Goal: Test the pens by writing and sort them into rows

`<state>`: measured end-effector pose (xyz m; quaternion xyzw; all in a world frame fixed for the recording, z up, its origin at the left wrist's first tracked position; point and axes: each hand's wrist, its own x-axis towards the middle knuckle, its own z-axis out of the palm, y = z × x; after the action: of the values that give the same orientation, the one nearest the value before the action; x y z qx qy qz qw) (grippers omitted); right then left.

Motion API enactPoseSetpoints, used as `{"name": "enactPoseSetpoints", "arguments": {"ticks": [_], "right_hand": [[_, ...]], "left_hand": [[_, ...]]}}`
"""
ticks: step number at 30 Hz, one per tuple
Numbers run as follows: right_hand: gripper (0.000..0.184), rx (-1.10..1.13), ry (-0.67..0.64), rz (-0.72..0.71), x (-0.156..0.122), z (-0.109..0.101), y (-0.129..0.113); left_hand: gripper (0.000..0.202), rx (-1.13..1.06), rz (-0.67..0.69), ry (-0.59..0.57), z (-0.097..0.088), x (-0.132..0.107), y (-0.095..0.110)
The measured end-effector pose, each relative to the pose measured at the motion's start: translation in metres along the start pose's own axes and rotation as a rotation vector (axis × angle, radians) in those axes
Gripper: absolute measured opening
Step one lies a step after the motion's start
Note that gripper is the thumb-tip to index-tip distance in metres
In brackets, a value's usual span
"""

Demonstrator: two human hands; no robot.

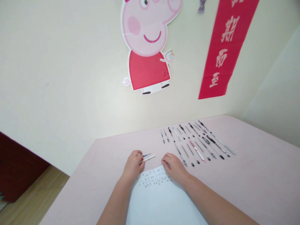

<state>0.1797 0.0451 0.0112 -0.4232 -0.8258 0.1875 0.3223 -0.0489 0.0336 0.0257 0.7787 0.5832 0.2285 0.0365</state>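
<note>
Paper [161, 203] lies nearest us, and past it our left hand [132, 165] pinches a white pen [150, 158] we should hold gently, but whether our curled right hand [173, 167] holds anything, we can't tell.

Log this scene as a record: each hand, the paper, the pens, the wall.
Left hand: holds a slim white pen; a thin blue one protrudes beside it
Right hand: fingers bent, at the top edge of the white handwritten paper
Paper: lies on the pale pink tabletop
Pens: two rows, mostly clear and black, right of the hands
Wall: pink cartoon pig cutout, red lettered banner
</note>
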Motion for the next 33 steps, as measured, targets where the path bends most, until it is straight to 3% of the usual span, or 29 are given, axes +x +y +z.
{"name": "enactPoseSetpoints", "arguments": {"ticks": [5,9,14,17,21,28,33], "right_hand": [[0.017,-0.004,-0.013,0.011,0.001,-0.002,-0.002],[0.017,0.002,-0.008,0.007,0.001,-0.002,-0.001],[0.016,0.016,0.006,-0.01,0.001,0.0,0.003],[0.016,0.023,0.016,-0.012,0.001,0.001,0.003],[0.017,0.033,0.024,-0.02,0.0,0.0,0.003],[0.016,0.039,0.025,-0.022,0.001,0.002,0.005],[0.016,0.035,0.014,-0.015,0.001,0.0,0.003]], "left_hand": [[0.008,0.067,0.056,-0.022,-0.005,0.001,0.007],[0.007,-0.033,0.019,0.029,-0.005,0.001,0.007],[0.005,-0.196,-0.214,0.091,0.001,0.002,0.002],[0.014,-0.204,-0.3,0.106,0.003,0.002,-0.001],[0.019,-0.104,-0.244,0.129,0.003,0.003,-0.003],[0.012,0.054,-0.137,-0.018,0.001,0.0,0.002],[0.016,0.145,-0.142,-0.065,-0.001,0.001,0.006]]}}
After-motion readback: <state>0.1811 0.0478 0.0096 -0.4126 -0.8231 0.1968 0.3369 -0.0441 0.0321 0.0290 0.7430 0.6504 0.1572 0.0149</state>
